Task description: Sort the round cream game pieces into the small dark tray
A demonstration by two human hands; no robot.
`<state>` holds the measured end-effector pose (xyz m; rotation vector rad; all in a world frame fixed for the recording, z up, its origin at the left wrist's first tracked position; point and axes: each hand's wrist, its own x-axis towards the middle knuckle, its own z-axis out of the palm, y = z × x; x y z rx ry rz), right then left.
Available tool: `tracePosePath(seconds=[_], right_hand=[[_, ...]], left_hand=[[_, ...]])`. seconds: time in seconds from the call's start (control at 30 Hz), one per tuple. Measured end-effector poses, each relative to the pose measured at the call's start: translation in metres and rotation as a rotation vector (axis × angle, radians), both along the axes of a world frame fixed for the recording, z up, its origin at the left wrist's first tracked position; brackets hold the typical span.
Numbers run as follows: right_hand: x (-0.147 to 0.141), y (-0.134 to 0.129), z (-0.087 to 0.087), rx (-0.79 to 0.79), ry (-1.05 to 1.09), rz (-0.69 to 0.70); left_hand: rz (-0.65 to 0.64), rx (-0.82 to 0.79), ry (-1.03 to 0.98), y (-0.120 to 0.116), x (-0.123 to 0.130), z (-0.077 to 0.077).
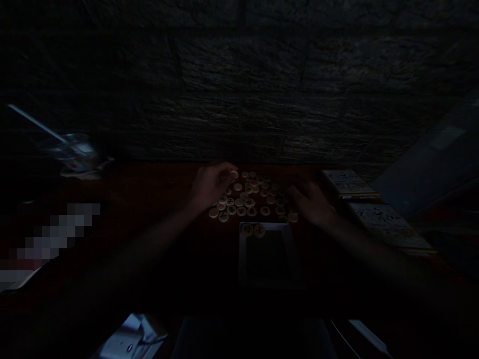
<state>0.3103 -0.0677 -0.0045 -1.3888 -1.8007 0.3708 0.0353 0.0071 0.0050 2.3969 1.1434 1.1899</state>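
Note:
Round Chinese chess pieces [241, 211] lie spread over the dark wooden table, many with a character on top. At the left edge of the spread, my left hand [214, 183] pinches one chess piece [233, 174] between thumb and fingers. My right hand [307, 199] is low over the right side of the spread; its fingers are dark and blurred, so their grip does not show. Nearer to me is a shallow box [242, 264] with a pale rim. Two chess pieces [253, 230] rest side by side at its far left corner.
Two flat printed boxes [350, 183] lie at the right. A clear cup [80, 152] with a straw stands at the far left. Behind the table [160, 182] rises a rough block wall [239, 85]. A pixelated patch covers something on the left. The light is very dim.

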Motion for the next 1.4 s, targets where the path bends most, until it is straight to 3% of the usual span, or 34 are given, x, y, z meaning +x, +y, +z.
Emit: tracePosePath(seconds=[0.13,0.33,0.53,0.67,0.93,1.1,1.4], right_hand=[[-0.002,-0.002,0.004,0.018,0.023,0.006],[-0.009,-0.012,0.009,0.101,0.069,0.036],[-0.026,-0.030,0.014,-0.020,0.265,0.195],[-0.036,-0.034,0.014,-0.117,0.448,0.272],[-0.039,-0.033,0.013,-0.281,0.578,0.244],[-0.042,-0.035,0.018,-0.287,0.602,0.243],[-0.043,-0.039,0.018,-0.248,0.547,0.225]], left_hand=[[-0.109,-0.179,-0.272,-0.018,0.013,-0.001],[-0.295,-0.385,-0.364,-0.048,0.033,-0.003],[-0.346,-0.573,-0.471,-0.060,0.038,0.001],[-0.394,-0.598,-0.539,-0.064,0.039,0.002],[-0.416,-0.603,-0.528,-0.067,0.039,0.000],[-0.447,-0.695,-0.581,-0.068,0.040,0.000],[-0.447,-0.633,-0.484,-0.077,0.041,0.004]])
